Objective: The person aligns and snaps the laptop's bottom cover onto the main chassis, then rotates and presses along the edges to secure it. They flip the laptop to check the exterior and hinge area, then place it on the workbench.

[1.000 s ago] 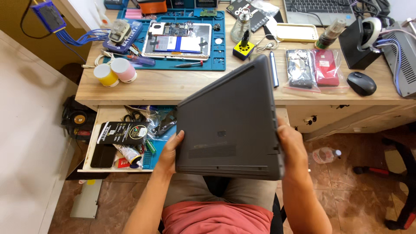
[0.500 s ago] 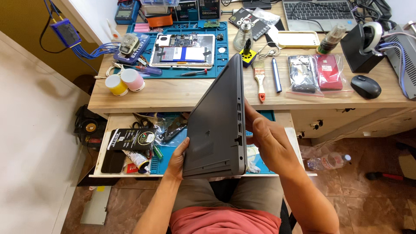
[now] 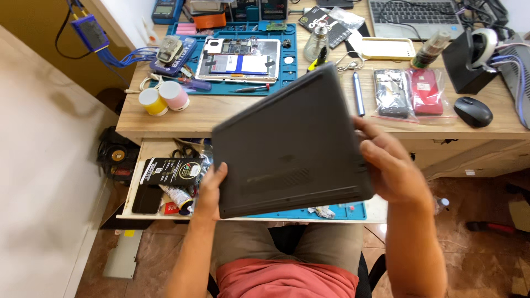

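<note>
I hold the closed grey laptop (image 3: 290,143) above the open drawer (image 3: 165,176), my left hand (image 3: 210,190) gripping its lower left corner and my right hand (image 3: 389,165) wrapping its right edge. Behind it the wooden desk (image 3: 221,113) carries a blue repair mat (image 3: 243,88), a black mouse (image 3: 473,110) and two small round speakers (image 3: 164,99) beside a beige wall (image 3: 38,143), over a brown tiled floor (image 3: 480,254).

Two hands, the left hand (image 3: 208,190) and the right hand (image 3: 391,165), grip one dark laptop (image 3: 290,144). On the counter (image 3: 221,113) sit two small round speakers, one yellow (image 3: 151,101) and one pink (image 3: 174,95). There are also two bagged phones, black (image 3: 391,92) and red (image 3: 425,91), and one mouse (image 3: 472,111).
</note>
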